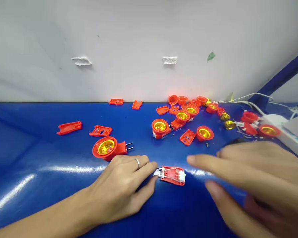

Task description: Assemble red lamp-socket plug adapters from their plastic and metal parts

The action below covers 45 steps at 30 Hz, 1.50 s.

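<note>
My left hand [129, 185] pinches the metal prongs of a red plug housing half [173, 175] between thumb and index finger. The housing lies face up on the blue table, with white wires inside it and a white block, perhaps a switch, at its right end. My right hand [248, 181], blurred by motion, is to the right of the housing, its index finger and thumb stretched out and apart. Just beyond my left hand lies a red lamp socket [106, 147] with a gold threaded liner and two plug prongs.
Red covers [100, 131] lie at the left and back. More lamp sockets [160, 127], gold screw shells [229, 124], and small screws spread over the back right. White cables [255, 107] run beside a white device [275, 120]. A dark object [234, 140] shows behind my right hand. A pale wall [139, 39] bounds the table.
</note>
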Motion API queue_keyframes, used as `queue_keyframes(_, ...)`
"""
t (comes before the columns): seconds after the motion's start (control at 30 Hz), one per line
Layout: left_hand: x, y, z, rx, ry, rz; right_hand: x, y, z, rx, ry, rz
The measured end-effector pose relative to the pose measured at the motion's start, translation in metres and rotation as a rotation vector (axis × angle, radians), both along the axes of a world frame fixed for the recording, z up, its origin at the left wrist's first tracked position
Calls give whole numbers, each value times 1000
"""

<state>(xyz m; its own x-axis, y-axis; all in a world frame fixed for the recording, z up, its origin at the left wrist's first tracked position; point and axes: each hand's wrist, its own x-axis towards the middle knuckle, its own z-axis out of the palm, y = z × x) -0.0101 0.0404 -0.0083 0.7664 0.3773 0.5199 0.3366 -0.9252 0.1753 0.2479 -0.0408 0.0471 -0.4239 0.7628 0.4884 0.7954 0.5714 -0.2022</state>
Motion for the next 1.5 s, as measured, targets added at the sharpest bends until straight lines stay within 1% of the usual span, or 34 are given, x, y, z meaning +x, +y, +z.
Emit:
queue_keyframes(0.03, 0, 0, -1, 5, -1, 12, 4, 11, 2, 44, -1, -65)
queue_keyframes(0.07, 0, 0, -1, 9, -9, 21, 9, 22, 4, 41, -90, -139)
queue_keyframes(0.1, 1, 0, -1, 12, -22, 29, 14, 32, 4, -23, -203, -216)
queue_keyframes(0.13, 1, 0, -1, 13, -33, 36, 18, 41, 3, -74, -269, -254)
queue_keyframes(0.2, 1, -1, -1, -3, -37, 34, 23, 55, 0, -139, -294, -291)
queue_keyframes(0.3, 0, -1, -1, -25, -38, 21, 19, 66, -5, -204, -317, -321)
queue_keyframes(0.43, 0, 0, -3, -31, -43, 26, 13, 71, -10, -248, -389, -353)
queue_keyframes(0.6, 0, -1, -3, -18, -42, 36, 14, 72, -12, -257, -423, -379)
queue_keyframes(0.83, 1, -2, -3, 2, -35, 44, 13, 69, -11, -299, -404, -319)
queue_keyframes(1.07, 1, -2, -2, -2, -56, 36, 20, 61, -7, -330, -409, -324)
queue_keyframes(1.13, 1, -2, -1, 7, -83, 13, 23, 61, -9, -336, -429, -337)
queue_keyframes(1.27, 0, -5, 3, 77, -164, -44, 26, 62, -15, -361, -459, -333)
queue_keyframes(1.33, -1, -8, 6, 147, -166, -128, 27, 63, -17, -374, -464, -317)
queue_keyframes(1.43, -4, -13, 8, 258, -124, -308, 29, 63, -21, -380, -461, -297)
queue_keyframes(1.5, -7, -16, 7, 266, -58, -358, 29, 62, -22, -394, -455, -281)
